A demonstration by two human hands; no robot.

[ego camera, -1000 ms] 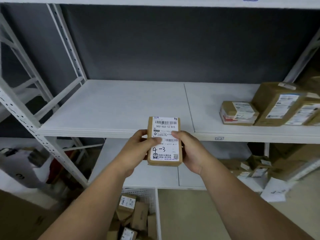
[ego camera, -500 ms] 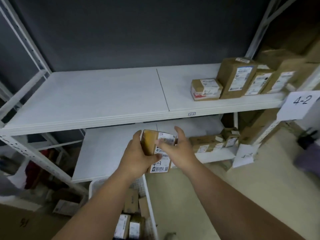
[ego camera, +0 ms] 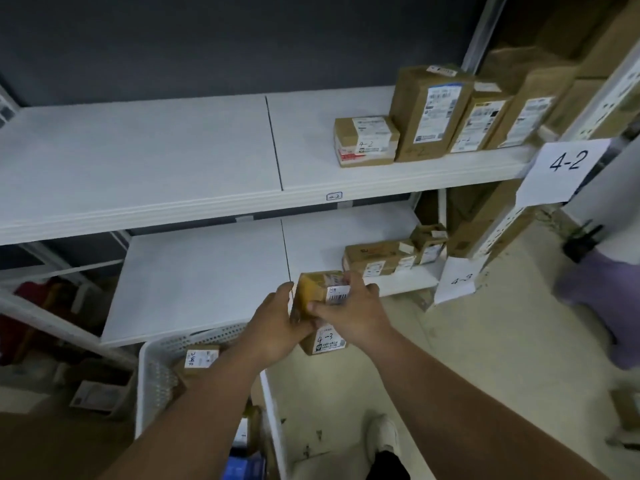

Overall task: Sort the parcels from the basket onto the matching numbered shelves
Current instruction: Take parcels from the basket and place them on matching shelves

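Nearest, the white basket (ego camera: 162, 368) stands on the floor with further parcels inside. Above its far rim, the left hand (ego camera: 273, 327) and right hand (ego camera: 349, 315) both grasp one small cardboard parcel (ego camera: 317, 299), fingers curled round opposite sides. Its label reads 4-3. The long axis runs away from the person, far end tipped up toward the shelving, label face turned up and rightward. It appears light, rigid and taped; side faces offer the surest hold. Beyond lies the lower shelf (ego camera: 207, 271), its 4-3 sign (ego camera: 459, 280) hanging at right; above it, the upper shelf (ego camera: 156, 150), marked 4-2.
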